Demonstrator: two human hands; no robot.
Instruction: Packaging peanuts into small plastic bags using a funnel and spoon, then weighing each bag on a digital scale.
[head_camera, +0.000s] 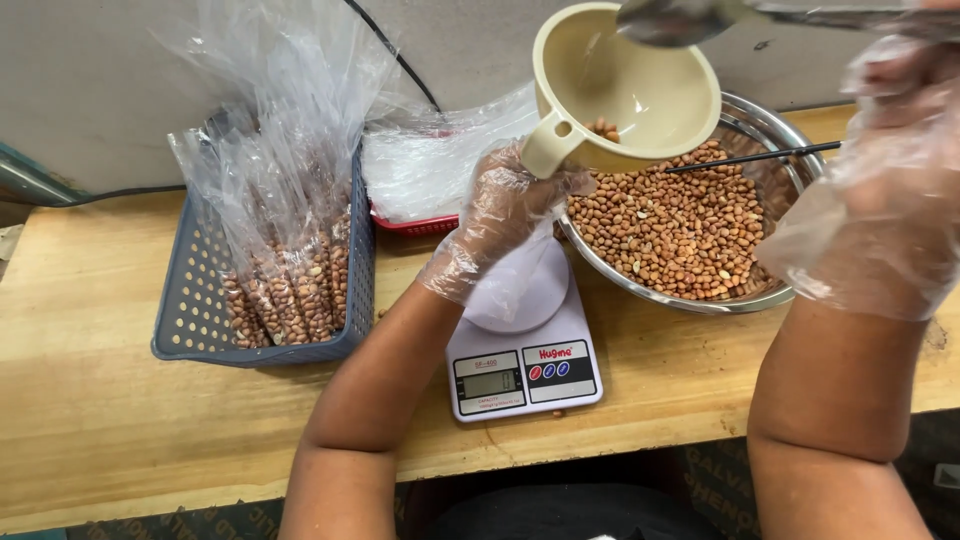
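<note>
Left hand (497, 215), gloved, closed around neck of beige funnel (625, 90); funnel held tilted above white kitchen scale (522, 345) on wooden tabletop (100, 420). Few peanuts seen inside funnel. Right hand (880, 180), gloved, closed on handle of metal spoon (680, 20), bowl of spoon poised over funnel mouth. Steel bowl of peanuts (685, 225) placed just behind scale. Grey basket (200, 310) with filled clear bags (290, 290) set at left.
</note>
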